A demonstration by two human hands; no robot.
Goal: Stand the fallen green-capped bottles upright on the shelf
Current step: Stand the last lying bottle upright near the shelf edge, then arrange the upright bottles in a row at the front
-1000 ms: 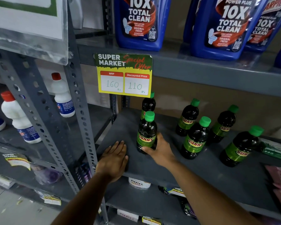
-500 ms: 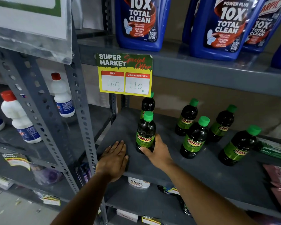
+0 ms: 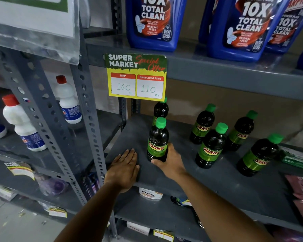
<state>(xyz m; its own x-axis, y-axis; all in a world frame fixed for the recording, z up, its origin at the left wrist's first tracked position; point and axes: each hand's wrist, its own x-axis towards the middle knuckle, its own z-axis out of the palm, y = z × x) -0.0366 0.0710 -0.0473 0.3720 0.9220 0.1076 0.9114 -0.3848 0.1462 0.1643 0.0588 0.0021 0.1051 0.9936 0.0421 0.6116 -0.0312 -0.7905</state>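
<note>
My left hand lies flat, palm down, fingers together and extended, on the front left corner of the shelf; it holds nothing. My right arm reaches in from 5 o'clock. My right hand is cupped around the base of the front bottle, thumb across the near side at the foot, the other fingers wrapped behind its right side, closed on it. That bottle stands upright, green cap on top, "SUNNY" label facing me, just beside my left hand at its 2 o'clock. Directly behind it at 12 o'clock stands a second bottle, its cap partly hidden by the price tag. To the right, at 2 to 3 o'clock, four more bottles stand upright, well apart from my grip.
</note>
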